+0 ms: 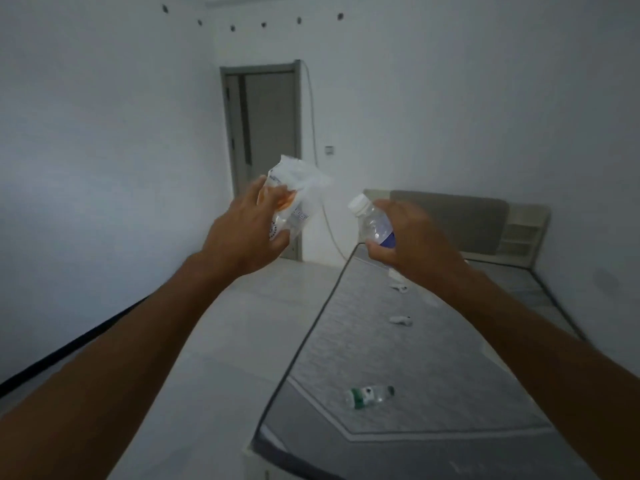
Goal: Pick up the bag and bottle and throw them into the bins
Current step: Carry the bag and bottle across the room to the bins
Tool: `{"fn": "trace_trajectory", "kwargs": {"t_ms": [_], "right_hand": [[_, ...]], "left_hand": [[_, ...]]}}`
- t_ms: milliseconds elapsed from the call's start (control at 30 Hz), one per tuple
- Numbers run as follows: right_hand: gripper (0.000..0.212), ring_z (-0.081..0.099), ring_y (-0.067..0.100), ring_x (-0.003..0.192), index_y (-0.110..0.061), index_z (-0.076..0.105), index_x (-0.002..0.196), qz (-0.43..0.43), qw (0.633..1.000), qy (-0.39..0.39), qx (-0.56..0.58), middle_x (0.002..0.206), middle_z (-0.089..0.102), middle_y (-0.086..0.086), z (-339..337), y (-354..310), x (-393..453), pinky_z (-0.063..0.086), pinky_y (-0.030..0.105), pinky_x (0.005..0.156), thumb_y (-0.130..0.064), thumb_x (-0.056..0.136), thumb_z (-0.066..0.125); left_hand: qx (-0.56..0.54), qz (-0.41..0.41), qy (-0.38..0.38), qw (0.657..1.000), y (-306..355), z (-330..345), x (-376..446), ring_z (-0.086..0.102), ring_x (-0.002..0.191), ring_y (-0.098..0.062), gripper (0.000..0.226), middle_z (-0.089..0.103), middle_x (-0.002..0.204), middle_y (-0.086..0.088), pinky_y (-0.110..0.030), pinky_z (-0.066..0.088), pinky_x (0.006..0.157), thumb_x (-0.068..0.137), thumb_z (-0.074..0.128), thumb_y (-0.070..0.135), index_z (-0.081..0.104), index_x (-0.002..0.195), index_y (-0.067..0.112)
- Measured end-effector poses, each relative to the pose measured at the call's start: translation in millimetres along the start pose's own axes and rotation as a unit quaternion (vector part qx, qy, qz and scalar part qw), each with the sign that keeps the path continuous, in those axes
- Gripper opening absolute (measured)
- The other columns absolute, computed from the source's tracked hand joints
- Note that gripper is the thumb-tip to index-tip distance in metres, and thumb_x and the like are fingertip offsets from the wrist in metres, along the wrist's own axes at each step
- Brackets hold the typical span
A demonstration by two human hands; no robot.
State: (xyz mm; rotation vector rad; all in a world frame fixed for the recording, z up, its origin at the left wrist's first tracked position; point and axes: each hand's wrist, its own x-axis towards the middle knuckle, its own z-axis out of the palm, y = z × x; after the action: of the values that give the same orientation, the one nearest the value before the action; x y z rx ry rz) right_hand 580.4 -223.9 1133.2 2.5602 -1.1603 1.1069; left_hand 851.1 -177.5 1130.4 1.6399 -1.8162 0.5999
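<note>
Nearest us, a green-labelled plastic bottle (369, 395) lay on its side on the bare grey mattress (433, 375), with two small white scraps (400, 319) farther up it, all untouched. Beyond these our two arms reached forward at chest height. Our left hand (242, 233) was closed around a crumpled clear plastic bag (294, 188) with orange print, fingers bunching it so the loose film would not unfold or slip. Our right hand (412, 237) was wrapped around a small clear water bottle (374, 223) with a blue label and white cap, tilted cap-up toward the bag. We judged both items were lifted clear of the bed for carrying; no bins showed anywhere in view. Farther off stood the padded headboard (464, 223), then the grey door (266, 140) in the white wall.
</note>
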Motion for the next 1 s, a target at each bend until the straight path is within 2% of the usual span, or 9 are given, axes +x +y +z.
{"fn": "trace_trajectory", "kwargs": {"t_ms": [167, 467, 733, 1000], "right_hand": [[0.066, 0.055, 0.026, 0.105, -0.016, 0.042, 0.133, -0.040, 0.999, -0.003, -0.002, 0.121, 0.059, 0.012, 90, -75, 70, 0.046, 0.034, 0.084, -0.038, 0.078, 0.068], [0.066, 0.055, 0.024, 0.104, -0.018, 0.041, 0.133, -0.068, 0.997, -0.025, 0.024, 0.122, 0.059, 0.010, 225, -172, 181, 0.044, 0.031, 0.085, -0.039, 0.077, 0.068], [0.067, 0.055, 0.024, 0.106, -0.019, 0.041, 0.135, -0.080, 0.994, -0.051, 0.048, 0.125, 0.058, 0.009, 346, -192, 272, 0.044, 0.032, 0.087, -0.041, 0.077, 0.068], [0.062, 0.056, 0.028, 0.107, -0.014, 0.044, 0.132, -0.087, 0.990, -0.047, 0.100, 0.123, 0.059, 0.013, 474, -170, 419, 0.042, 0.035, 0.089, -0.034, 0.079, 0.068]], "left_hand": [[0.026, -0.040, -0.003, 0.999, -128, -15, -16, 0.051, 0.116, -0.036, 0.069, 0.028, 0.153, -0.010, -0.049, 0.053, 0.081, 0.082, 0.065, 0.041, 0.033, 0.141, 0.026], [0.061, -0.101, -0.014, 0.993, -307, -27, -31, 0.051, 0.118, -0.034, 0.071, 0.026, 0.155, -0.011, -0.043, 0.050, 0.081, 0.083, 0.065, 0.042, 0.034, 0.143, 0.023], [0.070, -0.142, -0.032, 0.987, -435, 28, -14, 0.050, 0.121, -0.035, 0.073, 0.024, 0.157, -0.011, -0.047, 0.051, 0.085, 0.084, 0.062, 0.045, 0.031, 0.145, 0.023], [0.100, -0.135, -0.045, 0.985, -572, 106, 83, 0.053, 0.115, -0.034, 0.069, 0.027, 0.154, -0.008, -0.045, 0.054, 0.079, 0.082, 0.063, 0.043, 0.032, 0.141, 0.027]]}}
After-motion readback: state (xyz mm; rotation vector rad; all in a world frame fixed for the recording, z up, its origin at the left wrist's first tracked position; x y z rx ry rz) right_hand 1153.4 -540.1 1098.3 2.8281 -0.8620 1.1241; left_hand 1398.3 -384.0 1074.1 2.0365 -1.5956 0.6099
